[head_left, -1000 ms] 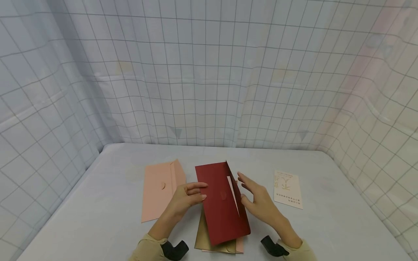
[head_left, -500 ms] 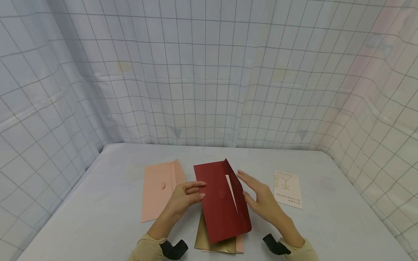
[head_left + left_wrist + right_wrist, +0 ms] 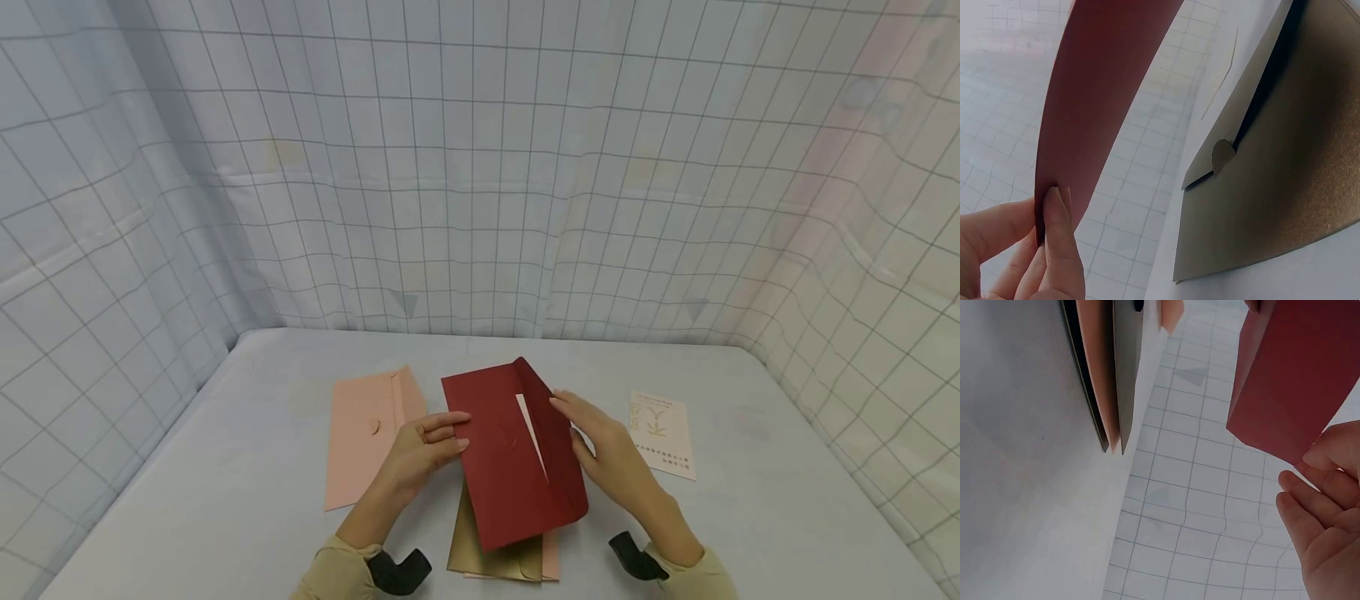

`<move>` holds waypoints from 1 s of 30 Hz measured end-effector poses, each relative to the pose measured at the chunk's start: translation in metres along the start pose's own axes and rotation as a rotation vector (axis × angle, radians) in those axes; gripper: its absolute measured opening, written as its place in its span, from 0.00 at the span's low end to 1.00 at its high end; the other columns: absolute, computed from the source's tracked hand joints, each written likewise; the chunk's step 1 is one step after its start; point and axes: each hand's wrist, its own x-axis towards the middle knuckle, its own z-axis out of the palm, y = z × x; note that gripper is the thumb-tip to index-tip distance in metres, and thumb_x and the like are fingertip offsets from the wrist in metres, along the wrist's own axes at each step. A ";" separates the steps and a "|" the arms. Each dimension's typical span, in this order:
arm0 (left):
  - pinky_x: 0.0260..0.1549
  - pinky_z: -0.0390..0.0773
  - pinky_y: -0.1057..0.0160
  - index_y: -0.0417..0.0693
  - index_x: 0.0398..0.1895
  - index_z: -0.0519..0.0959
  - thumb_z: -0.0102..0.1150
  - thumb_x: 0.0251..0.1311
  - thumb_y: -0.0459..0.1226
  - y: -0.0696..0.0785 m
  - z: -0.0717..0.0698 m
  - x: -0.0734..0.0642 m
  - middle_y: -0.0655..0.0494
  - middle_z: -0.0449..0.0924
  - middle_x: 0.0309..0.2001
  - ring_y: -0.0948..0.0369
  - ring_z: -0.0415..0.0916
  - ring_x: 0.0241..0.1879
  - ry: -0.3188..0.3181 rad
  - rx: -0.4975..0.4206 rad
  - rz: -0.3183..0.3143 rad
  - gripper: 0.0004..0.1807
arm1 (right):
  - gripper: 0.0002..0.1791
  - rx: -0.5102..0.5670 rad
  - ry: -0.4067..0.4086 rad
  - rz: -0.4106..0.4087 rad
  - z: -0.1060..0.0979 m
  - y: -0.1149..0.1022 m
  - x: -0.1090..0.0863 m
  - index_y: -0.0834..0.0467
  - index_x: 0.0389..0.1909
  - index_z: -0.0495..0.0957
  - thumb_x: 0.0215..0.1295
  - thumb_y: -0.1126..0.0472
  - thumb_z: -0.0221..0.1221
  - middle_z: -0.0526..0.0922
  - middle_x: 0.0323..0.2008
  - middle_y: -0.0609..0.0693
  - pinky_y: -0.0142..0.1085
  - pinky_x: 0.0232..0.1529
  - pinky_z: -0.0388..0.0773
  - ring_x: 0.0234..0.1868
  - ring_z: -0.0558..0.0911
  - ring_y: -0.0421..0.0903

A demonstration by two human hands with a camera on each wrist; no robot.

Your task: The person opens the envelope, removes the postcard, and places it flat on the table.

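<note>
A red envelope (image 3: 498,467) is held tilted above the table, its long flap (image 3: 551,433) raised along the right side. A narrow white strip (image 3: 531,433) shows beside the flap. My left hand (image 3: 422,454) pinches the envelope's left edge between thumb and fingers, as the left wrist view also shows. At the flap's outer edge is my right hand (image 3: 611,454), fingers fairly straight; in the right wrist view a fingertip touches that edge (image 3: 1300,464). Beneath the red envelope lie a gold envelope (image 3: 467,542) and a pink one (image 3: 551,562), both partly covered.
Left of the hands, a pink envelope (image 3: 362,442) lies flat with its flap out. A pale card (image 3: 662,433) with gold characters rests at the right, partly behind my right hand. Gridded white curtains (image 3: 480,208) enclose the white table (image 3: 750,517).
The red envelope has risen slightly, and its flap has swung wider to the right. My right hand has shifted a little rightward alongside the flap; the left hand keeps its pinch.
</note>
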 end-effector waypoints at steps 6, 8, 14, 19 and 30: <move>0.39 0.79 0.72 0.32 0.60 0.69 0.58 0.55 0.25 0.001 0.000 0.000 0.62 0.83 0.40 0.70 0.80 0.40 0.002 -0.037 -0.004 0.26 | 0.29 -0.055 0.037 -0.061 0.002 0.003 0.000 0.63 0.56 0.74 0.49 0.81 0.59 0.79 0.55 0.59 0.16 0.59 0.64 0.55 0.78 0.54; 0.39 0.79 0.72 0.33 0.60 0.69 0.58 0.56 0.25 0.001 -0.001 0.001 0.63 0.83 0.39 0.70 0.80 0.39 0.003 -0.040 -0.001 0.26 | 0.30 -0.069 0.043 -0.067 0.002 0.003 0.000 0.62 0.56 0.75 0.48 0.81 0.59 0.79 0.55 0.58 0.20 0.57 0.68 0.55 0.79 0.54; 0.39 0.79 0.72 0.33 0.59 0.70 0.57 0.56 0.25 0.001 -0.002 0.000 0.64 0.83 0.39 0.70 0.80 0.40 0.005 -0.053 0.007 0.25 | 0.29 -0.099 0.048 -0.053 0.001 0.004 0.000 0.61 0.55 0.75 0.49 0.79 0.61 0.79 0.55 0.56 0.27 0.53 0.74 0.55 0.79 0.52; 0.40 0.79 0.72 0.33 0.59 0.70 0.57 0.56 0.25 0.003 -0.003 -0.001 0.65 0.83 0.39 0.70 0.80 0.40 -0.001 -0.072 0.017 0.25 | 0.27 -0.099 0.051 -0.049 0.001 0.004 0.000 0.62 0.54 0.76 0.49 0.79 0.61 0.80 0.54 0.57 0.30 0.50 0.77 0.55 0.79 0.53; 0.40 0.79 0.73 0.33 0.59 0.70 0.56 0.56 0.24 0.009 -0.001 -0.002 0.64 0.83 0.40 0.70 0.80 0.41 -0.005 -0.095 0.033 0.24 | 0.24 -0.110 0.085 -0.082 0.006 0.006 -0.001 0.61 0.50 0.79 0.48 0.78 0.62 0.84 0.47 0.57 0.42 0.43 0.81 0.51 0.81 0.54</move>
